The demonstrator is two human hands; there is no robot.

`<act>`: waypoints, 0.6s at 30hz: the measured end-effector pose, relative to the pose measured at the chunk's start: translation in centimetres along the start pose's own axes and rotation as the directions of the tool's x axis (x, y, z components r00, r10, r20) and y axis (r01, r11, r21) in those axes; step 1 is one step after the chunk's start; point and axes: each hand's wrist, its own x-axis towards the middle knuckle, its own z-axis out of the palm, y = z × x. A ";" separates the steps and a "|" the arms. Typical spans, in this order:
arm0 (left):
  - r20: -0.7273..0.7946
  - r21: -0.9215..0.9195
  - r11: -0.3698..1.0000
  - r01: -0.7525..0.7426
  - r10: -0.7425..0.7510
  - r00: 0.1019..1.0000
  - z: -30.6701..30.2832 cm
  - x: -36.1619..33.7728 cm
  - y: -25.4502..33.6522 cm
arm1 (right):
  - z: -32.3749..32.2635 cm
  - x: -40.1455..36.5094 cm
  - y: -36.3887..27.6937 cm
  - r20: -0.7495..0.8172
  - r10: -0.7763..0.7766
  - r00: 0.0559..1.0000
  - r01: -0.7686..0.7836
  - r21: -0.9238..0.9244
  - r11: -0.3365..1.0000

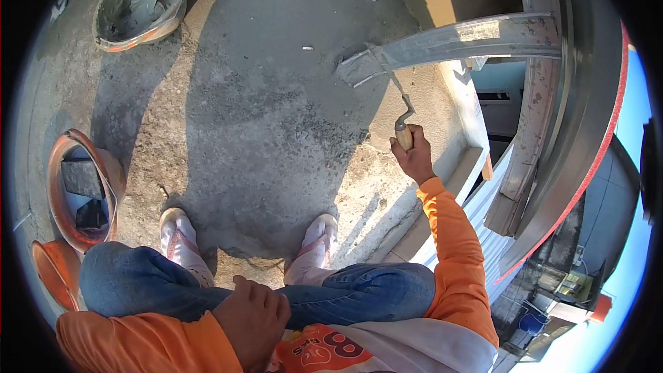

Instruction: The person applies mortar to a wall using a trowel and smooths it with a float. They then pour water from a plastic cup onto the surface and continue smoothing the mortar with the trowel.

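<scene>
The wooden handle of a trowel (404, 137) is gripped in my right hand (416, 155). Its blade, smeared with grey mortar, lies beside the end of a long metal straightedge (442, 43) over the wet grey mortar (276, 21). My left hand (255, 318) rests in my lap over my jeans, its fingers curled; what they hold, if anything, is hidden. A small white piece (308, 48) lies on the mortar to the left of the trowel blade.
An orange-rimmed bucket with mortar and a tool (141, 34) stands at the upper left. Two more orange containers (69, 190) (56, 269) are at the left. A low ledge (442, 200) and a drop lie on the right.
</scene>
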 end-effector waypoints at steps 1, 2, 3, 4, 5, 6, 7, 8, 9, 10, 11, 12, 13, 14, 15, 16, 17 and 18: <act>0.006 -0.022 1.000 0.002 -0.002 1.000 0.0 0.5 0.1 | -0.2 -1.8 3.3 -0.124 -0.053 0.991 0.058 0.040 0.998; 0.012 -0.039 0.999 0.013 -0.013 1.000 -0.3 1.2 -0.1 | -0.2 -2.8 6.2 -0.251 -0.107 0.962 0.129 0.074 0.989; 0.071 -0.109 0.993 0.042 -0.034 0.997 -0.9 1.8 -0.4 | -0.9 -3.6 9.3 -0.299 -0.112 0.948 0.095 -0.073 0.993; 0.086 -0.139 0.990 0.035 -0.024 0.996 -0.6 2.3 -0.6 | -1.7 -4.2 10.9 -0.336 -0.127 0.933 0.054 -0.218 0.974; 0.087 -0.075 0.991 0.108 -0.101 0.991 0.0 2.5 -0.8 | -2.3 -4.6 12.5 -0.337 0.000 0.941 -0.045 -0.126 0.991; 0.079 -0.010 0.984 0.180 -0.179 0.981 0.4 3.0 -1.0 | -2.5 -4.2 16.4 -0.320 0.270 0.908 -0.219 0.188 0.957; 0.090 -0.040 0.984 0.173 -0.169 0.982 0.3 3.6 -1.2 | -3.5 -3.4 17.4 -0.344 0.289 0.893 -0.311 -0.007 0.950; 0.101 -0.071 0.969 0.235 -0.227 0.969 -0.2 3.9 -1.5 | -4.7 -2.2 17.5 -0.374 0.296 0.879 -0.388 -0.202 0.899; 0.112 -0.095 0.951 0.294 -0.283 0.953 -0.6 4.2 -1.8 | -5.4 -0.8 17.9 -0.409 0.296 0.863 -0.409 -0.223 0.885; 0.118 -0.108 0.953 0.282 -0.270 0.956 -0.8 4.5 -1.8 | -5.9 0.7 18.4 -0.449 0.292 0.845 -0.429 -0.240 0.871; 0.109 -0.151 0.937 0.316 -0.302 0.947 -0.9 4.5 -1.7 | -6.8 2.2 19.6 -0.430 0.301 0.851 -0.441 -0.276 0.854; 0.102 -0.193 0.918 0.347 -0.333 0.937 -1.0 4.5 -1.6 | -7.6 3.6 20.7 -0.413 0.312 0.856 -0.454 -0.310 0.835; 0.113 -0.218 0.915 0.340 -0.322 0.940 -1.0 4.5 -1.7 | -8.2 4.9 21.3 -0.413 0.321 0.852 -0.477 -0.358 0.803; 0.116 -0.217 0.919 0.329 -0.311 0.943 -1.2 4.4 -1.9 | -8.7 6.1 21.8 -0.415 0.332 0.847 -0.498 -0.403 0.768; 0.167 -0.304 0.870 0.387 -0.351 0.921 -1.5 4.3 -2.0 | -8.9 7.3 22.2 -0.404 0.355 0.843 -0.521 -0.450 0.725; 0.221 -0.381 0.809 0.448 -0.392 0.893 -1.5 4.2 -2.0 | -9.1 8.3 22.5 -0.393 0.388 0.834 -0.545 -0.471 0.694; 0.227 -0.376 0.810 0.450 -0.391 0.892 -1.3 4.1 -2.0 | -9.1 9.3 22.9 -0.392 0.393 0.832 -0.550 -0.489 0.677; 0.229 -0.362 0.783 0.506 -0.451 0.862 -0.9 3.9 -2.1 | -9.0 10.1 23.4 -0.390 0.397 0.831 -0.553 -0.509 0.660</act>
